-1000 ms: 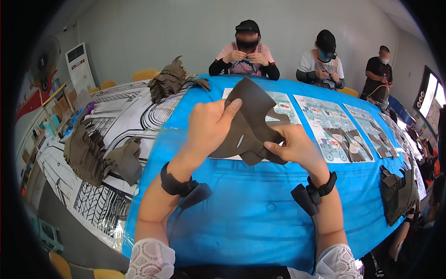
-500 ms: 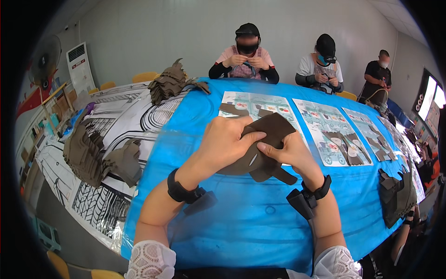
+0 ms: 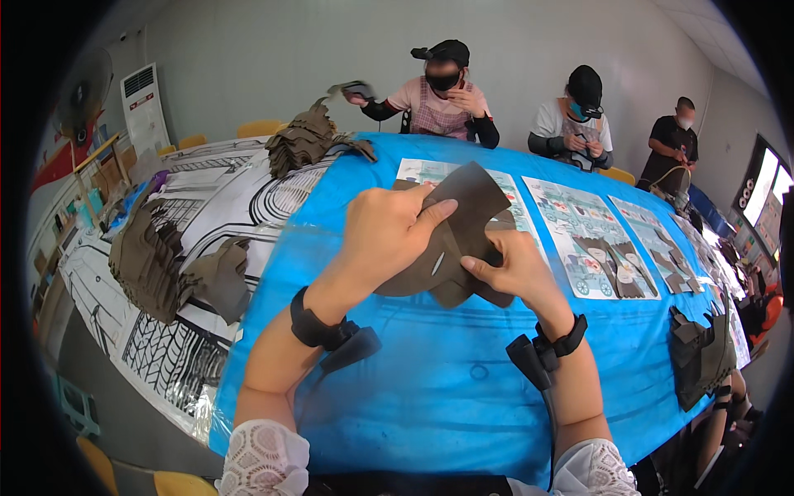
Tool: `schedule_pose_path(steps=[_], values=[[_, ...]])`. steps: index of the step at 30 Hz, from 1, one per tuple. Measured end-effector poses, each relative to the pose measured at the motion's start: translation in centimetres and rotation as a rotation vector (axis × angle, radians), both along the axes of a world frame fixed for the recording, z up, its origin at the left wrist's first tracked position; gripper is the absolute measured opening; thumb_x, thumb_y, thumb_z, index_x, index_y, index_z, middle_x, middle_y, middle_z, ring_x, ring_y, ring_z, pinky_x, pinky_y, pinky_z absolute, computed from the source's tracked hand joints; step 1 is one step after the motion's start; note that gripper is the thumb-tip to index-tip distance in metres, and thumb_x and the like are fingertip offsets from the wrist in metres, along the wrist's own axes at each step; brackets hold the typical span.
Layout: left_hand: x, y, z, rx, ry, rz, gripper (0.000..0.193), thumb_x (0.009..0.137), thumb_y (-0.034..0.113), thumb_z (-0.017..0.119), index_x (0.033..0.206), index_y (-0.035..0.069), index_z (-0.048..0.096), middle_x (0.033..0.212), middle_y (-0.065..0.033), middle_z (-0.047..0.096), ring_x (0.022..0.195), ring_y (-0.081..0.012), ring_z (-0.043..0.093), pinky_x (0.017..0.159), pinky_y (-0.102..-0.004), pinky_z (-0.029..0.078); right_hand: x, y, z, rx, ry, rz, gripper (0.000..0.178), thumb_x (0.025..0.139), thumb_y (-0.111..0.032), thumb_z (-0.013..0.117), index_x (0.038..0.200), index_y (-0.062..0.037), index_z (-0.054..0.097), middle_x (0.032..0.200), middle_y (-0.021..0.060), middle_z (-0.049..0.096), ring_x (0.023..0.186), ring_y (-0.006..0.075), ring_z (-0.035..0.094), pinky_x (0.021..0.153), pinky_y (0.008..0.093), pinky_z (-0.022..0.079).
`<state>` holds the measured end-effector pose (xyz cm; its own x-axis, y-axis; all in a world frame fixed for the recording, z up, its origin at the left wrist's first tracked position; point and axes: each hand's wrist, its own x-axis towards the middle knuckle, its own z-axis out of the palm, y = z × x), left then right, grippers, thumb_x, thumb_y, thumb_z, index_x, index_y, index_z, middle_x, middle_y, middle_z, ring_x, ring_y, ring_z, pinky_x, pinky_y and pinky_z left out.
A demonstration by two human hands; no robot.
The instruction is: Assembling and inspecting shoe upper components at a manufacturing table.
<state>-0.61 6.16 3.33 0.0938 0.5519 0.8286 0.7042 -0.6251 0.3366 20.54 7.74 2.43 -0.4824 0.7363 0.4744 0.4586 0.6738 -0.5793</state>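
Observation:
Above the blue-covered table, a flat, dark olive-brown cut piece (image 3: 470,217) with a narrow slit is held between my two hands. My left hand (image 3: 385,236) pinches its upper left part, thumb on top. My right hand (image 3: 519,269) grips the right edge between thumb and curled fingers. Lobes of the piece hang below the hands; whether it is one layer or several I cannot tell. Behind it lies a printed sheet (image 3: 411,168), partly hidden by the piece and my left hand.
Stacks of similar brown pieces lie at the left (image 3: 142,264), far left (image 3: 299,142) and right edge (image 3: 699,360). Two more printed sheets (image 3: 562,207) (image 3: 635,217) carry brown pieces. Across the blue table cover (image 3: 422,380) sit two co-workers (image 3: 442,99) (image 3: 579,124); another person (image 3: 674,136) stands behind.
The brown piece has turned in my hands, its upper corner now pointing more upward. Across the table, one co-worker has parted their hands and swung one out toward the far-left stack, holding something blurred.

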Motion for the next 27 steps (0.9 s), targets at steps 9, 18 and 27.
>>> schedule_pose_path(steps=[9, 18, 27], values=[[-0.3, -0.2, 0.9, -0.374, -0.179, -0.362, 0.05, 0.099, 0.045, 0.056, 0.09, -0.003, 0.067, 0.071, -0.0161, 0.068, 0.062, -0.0242, 0.065, 0.057, -0.0361, 0.048, 0.1, 0.0, -0.1, -0.321, 0.133, 0.136, 0.033, 0.083, -0.025, 0.078, 0.083, 0.0064, 0.068, 0.069, 0.0108, 0.065, 0.063, 0.0109, 0.061, 0.054, 0.0268, 0.044], [-4.0, 0.0, 2.9, -0.449, -0.246, -0.144, 0.056, 0.101, 0.052, 0.044, 0.105, 0.002, 0.068, 0.077, -0.0098, 0.071, 0.066, -0.0109, 0.065, 0.06, -0.0245, 0.048, 0.5, 0.6, -0.2, -0.339, 0.728, 0.247, 0.038, 0.093, -0.029, 0.07, 0.109, 0.0054, 0.066, 0.099, 0.0076, 0.07, 0.087, 0.0109, 0.063, 0.077, 0.0261, 0.047], [-0.1, 0.9, -0.7, -0.903, -0.598, -0.787, 0.059, 0.098, 0.055, 0.052, 0.12, 0.0, 0.058, 0.108, -0.0121, 0.066, 0.093, -0.0187, 0.069, 0.076, -0.0274, 0.055, 0.0, 1.3, -1.5, -0.272, 1.018, 0.463, 0.03, 0.099, -0.019, 0.062, 0.12, 0.0018, 0.063, 0.118, 0.008, 0.068, 0.11, 0.0156, 0.062, 0.098, 0.0316, 0.044]])
